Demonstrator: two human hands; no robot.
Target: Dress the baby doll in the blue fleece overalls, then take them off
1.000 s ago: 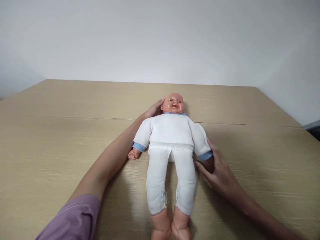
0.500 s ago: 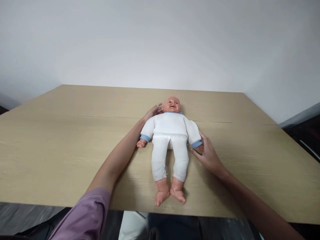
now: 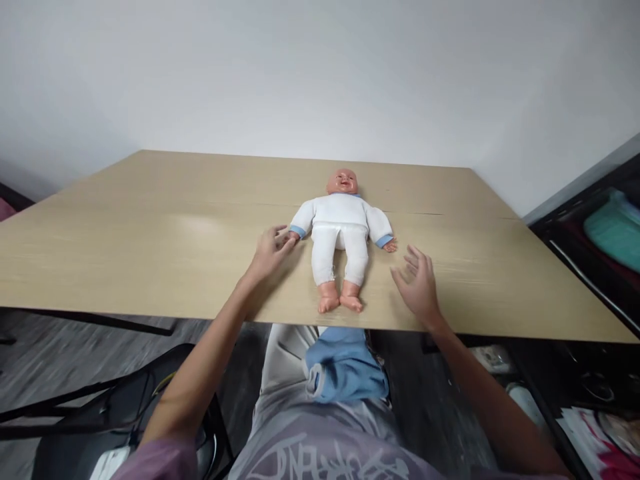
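Observation:
A baby doll (image 3: 341, 212) lies on its back on the wooden table (image 3: 200, 267), its feet toward me. It wears a white top and white trousers, with blue cuffs and a blue collar. My left hand (image 3: 273, 252) is beside the doll's hand on the left, fingers apart and slightly bent; whether they touch it I cannot tell. Off to the right, my right hand (image 3: 416, 280) is open just below the doll's other hand, apart from it and a little blurred. A blue cloth (image 3: 345, 367) with a pale edge rests on my lap.
A white wall (image 3: 310, 80) stands behind the table. A black chair (image 3: 100, 413) with cables and a white item is at the lower left. Dark shelving on the right holds a teal thing (image 3: 617, 230), with papers (image 3: 583, 433) lower down.
My left hand has come back from beside the doll's head to its hand. My right hand has let go of the doll's sleeve end. The view has tilted down, showing my lap and the cloth.

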